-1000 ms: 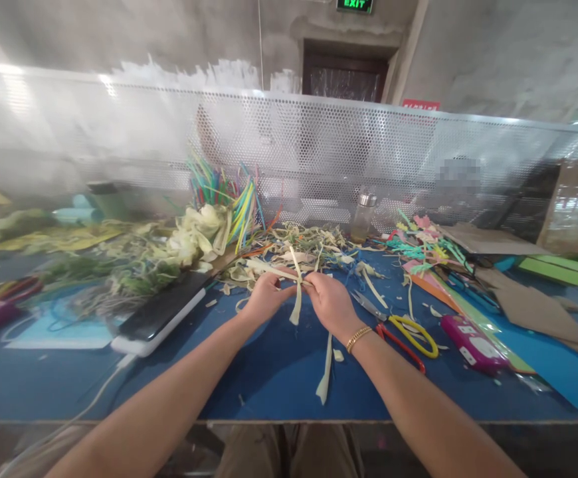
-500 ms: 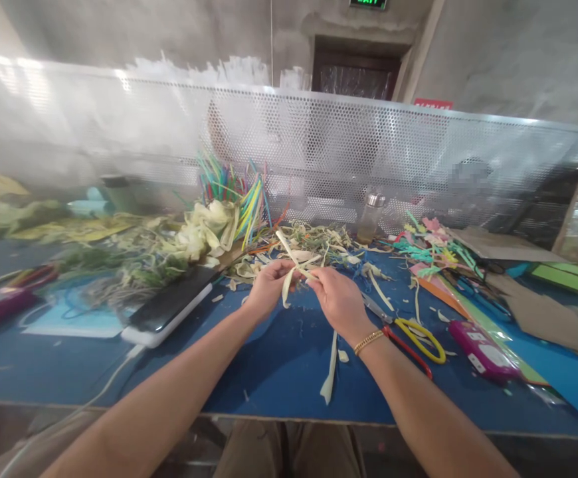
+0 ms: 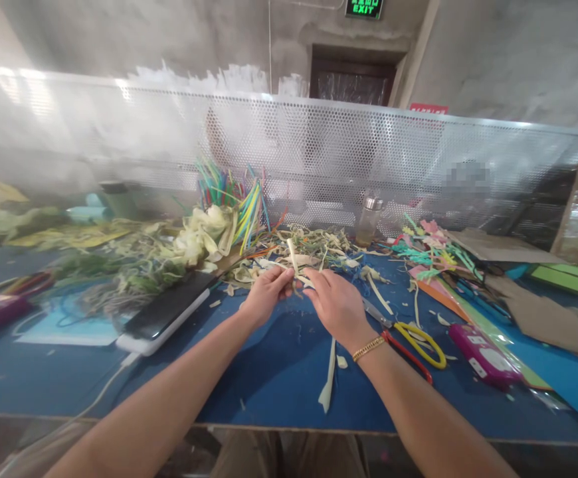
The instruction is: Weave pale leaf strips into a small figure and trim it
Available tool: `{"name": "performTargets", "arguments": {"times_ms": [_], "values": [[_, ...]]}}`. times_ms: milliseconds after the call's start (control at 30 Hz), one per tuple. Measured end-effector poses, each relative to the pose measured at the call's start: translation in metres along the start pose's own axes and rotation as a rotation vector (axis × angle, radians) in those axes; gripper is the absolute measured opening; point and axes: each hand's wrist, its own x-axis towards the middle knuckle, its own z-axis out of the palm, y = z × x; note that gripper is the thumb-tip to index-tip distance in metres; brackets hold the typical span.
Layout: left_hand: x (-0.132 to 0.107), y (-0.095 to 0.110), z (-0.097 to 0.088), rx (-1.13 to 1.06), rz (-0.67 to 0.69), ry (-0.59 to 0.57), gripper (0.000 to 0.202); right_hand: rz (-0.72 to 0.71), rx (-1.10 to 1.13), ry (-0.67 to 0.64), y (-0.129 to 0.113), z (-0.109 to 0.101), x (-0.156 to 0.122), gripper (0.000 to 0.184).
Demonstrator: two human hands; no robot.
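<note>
Your left grip [image 3: 268,292] and right grip [image 3: 339,302] cover part of the pale strip [image 3: 291,252]; you cannot verify how its parts cross there. The view's left edge cuts off the purple object [image 3: 0,313]. The yellow material [image 3: 80,236] beyond it is blurred. The red sign [image 3: 428,109] is too small to read.

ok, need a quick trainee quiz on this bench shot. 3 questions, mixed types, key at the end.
1. What two colours are the handles of the scissors?

2. True or false: the gold bracelet is on the left wrist.

3. What shows between the fingers of the left hand and those of the right hand?
A) a clear bottle
B) a pale strip
C) a sheet of blue paper

Key: 1. Yellow and red. 2. False; it is on the right wrist. 3. B.
</note>
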Motion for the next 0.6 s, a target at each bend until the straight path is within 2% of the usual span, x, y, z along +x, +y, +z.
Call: {"name": "performTargets", "arguments": {"times_ms": [133,233,367,500,600], "values": [[0.0000,0.0017,0.0002,-0.015,0.021,0.010,0.027,-0.001,0.020,0.029,-0.0021,-0.0007,-0.0006,0.025],[-0.0014,0.0033,0.0006,-0.014,0.013,-0.001,0.026,0.038,0.056,0.017,-0.0021,-0.0017,0.0006,0.023],[-0.0028,0.0053,0.0011,-0.045,0.020,0.000,0.027,0.116,0.114,0.064,-0.0010,-0.0033,0.0012,0.025],[-0.0017,0.0057,0.0003,0.042,0.064,0.034,0.025,0.155,0.161,0.075,-0.0003,-0.0031,0.0007,0.026],[-0.0004,0.0042,0.0002,0.108,0.066,0.054,0.026,0.124,0.250,0.055,-0.0003,-0.0009,0.0007,0.025]]}}
